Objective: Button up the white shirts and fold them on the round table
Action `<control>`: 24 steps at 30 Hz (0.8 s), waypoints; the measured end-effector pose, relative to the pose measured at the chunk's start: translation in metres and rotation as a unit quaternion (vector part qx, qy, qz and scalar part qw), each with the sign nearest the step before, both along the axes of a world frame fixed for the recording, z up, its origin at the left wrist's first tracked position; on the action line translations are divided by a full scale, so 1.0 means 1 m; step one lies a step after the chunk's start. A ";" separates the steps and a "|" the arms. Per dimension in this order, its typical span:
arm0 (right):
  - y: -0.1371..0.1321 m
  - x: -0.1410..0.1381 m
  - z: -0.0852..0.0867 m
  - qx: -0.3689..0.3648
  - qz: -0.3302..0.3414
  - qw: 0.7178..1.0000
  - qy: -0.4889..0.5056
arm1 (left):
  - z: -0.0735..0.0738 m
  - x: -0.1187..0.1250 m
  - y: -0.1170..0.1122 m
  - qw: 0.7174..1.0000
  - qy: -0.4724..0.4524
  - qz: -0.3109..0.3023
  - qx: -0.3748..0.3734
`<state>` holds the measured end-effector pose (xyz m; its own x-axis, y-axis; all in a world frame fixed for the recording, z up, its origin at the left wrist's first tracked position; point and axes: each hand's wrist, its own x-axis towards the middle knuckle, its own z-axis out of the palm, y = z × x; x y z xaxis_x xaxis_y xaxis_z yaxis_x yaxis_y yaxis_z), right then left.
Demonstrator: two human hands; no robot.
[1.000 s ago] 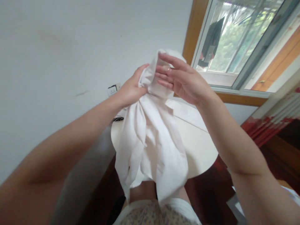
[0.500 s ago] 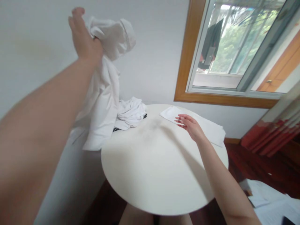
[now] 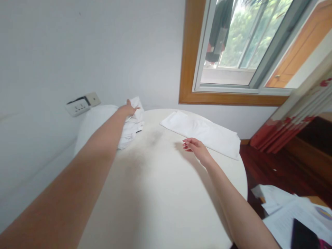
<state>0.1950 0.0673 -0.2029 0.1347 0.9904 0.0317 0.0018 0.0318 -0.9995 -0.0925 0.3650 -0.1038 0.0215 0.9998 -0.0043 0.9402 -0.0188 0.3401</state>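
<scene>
My left hand reaches to the far left edge of the round white table and rests on a crumpled pile of white cloth; its fingers are mostly hidden in the folds. My right hand hovers just above the table's middle, fingers loosely curled and holding nothing. A folded white cloth lies flat just beyond it at the table's far right.
A white wall with a socket strip stands at the left. A wood-framed window is behind the table. Red curtain hangs at the right, and papers with a dark phone lie on the floor at lower right.
My left hand came down from head height with the white garment and now lies on the cloth pile. The view tilted down and my right hand drew back slightly from the folded cloth.
</scene>
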 end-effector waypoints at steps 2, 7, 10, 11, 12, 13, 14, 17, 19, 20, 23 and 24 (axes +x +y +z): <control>0.002 0.002 -0.002 -0.002 -0.001 1.000 -0.006 | -0.008 0.015 0.002 0.996 0.076 -0.048 0.004; 0.008 0.018 -0.012 0.041 -0.070 0.991 -0.104 | -0.013 0.037 -0.015 0.979 0.143 -0.126 0.071; 0.010 0.037 -0.020 0.084 -0.201 0.928 -0.303 | -0.011 0.034 -0.031 0.965 0.128 -0.174 0.151; 0.010 0.044 -0.023 0.081 -0.238 0.890 -0.379 | -0.011 0.032 -0.036 0.959 0.134 -0.181 0.169; 0.010 0.049 -0.026 0.068 -0.262 0.852 -0.448 | -0.010 0.030 -0.041 0.956 0.144 -0.181 0.179; 0.009 0.055 -0.029 0.046 -0.274 0.818 -0.503 | -0.010 0.028 -0.047 0.955 0.155 -0.175 0.182; 0.008 0.059 -0.032 0.019 -0.275 0.792 -0.544 | -0.010 0.026 -0.053 0.954 0.164 -0.170 0.184; 0.005 0.067 -0.037 -0.050 -0.248 0.758 -0.602 | -0.011 0.023 -0.077 0.947 0.172 -0.170 0.213; 0.003 0.069 -0.039 -0.072 -0.232 0.751 -0.614 | -0.015 0.023 -0.097 0.937 0.155 -0.185 0.252; 0.002 0.069 -0.039 -0.077 -0.228 0.749 -0.617 | -0.018 0.025 -0.109 0.933 0.139 -0.196 0.269; 0.000 0.066 -0.037 -0.087 -0.226 0.748 -0.618 | -0.030 0.036 -0.156 0.923 0.058 -0.237 0.298; 0.000 0.065 -0.035 -0.095 -0.227 0.749 -0.615 | -0.033 0.041 -0.177 0.920 0.016 -0.252 0.301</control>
<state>0.2600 0.0678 -0.2382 0.4432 0.8542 0.2720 0.8929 -0.3937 -0.2186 -0.0514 0.1882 -0.1369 0.4916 0.6845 0.5384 0.7702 -0.6302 0.0980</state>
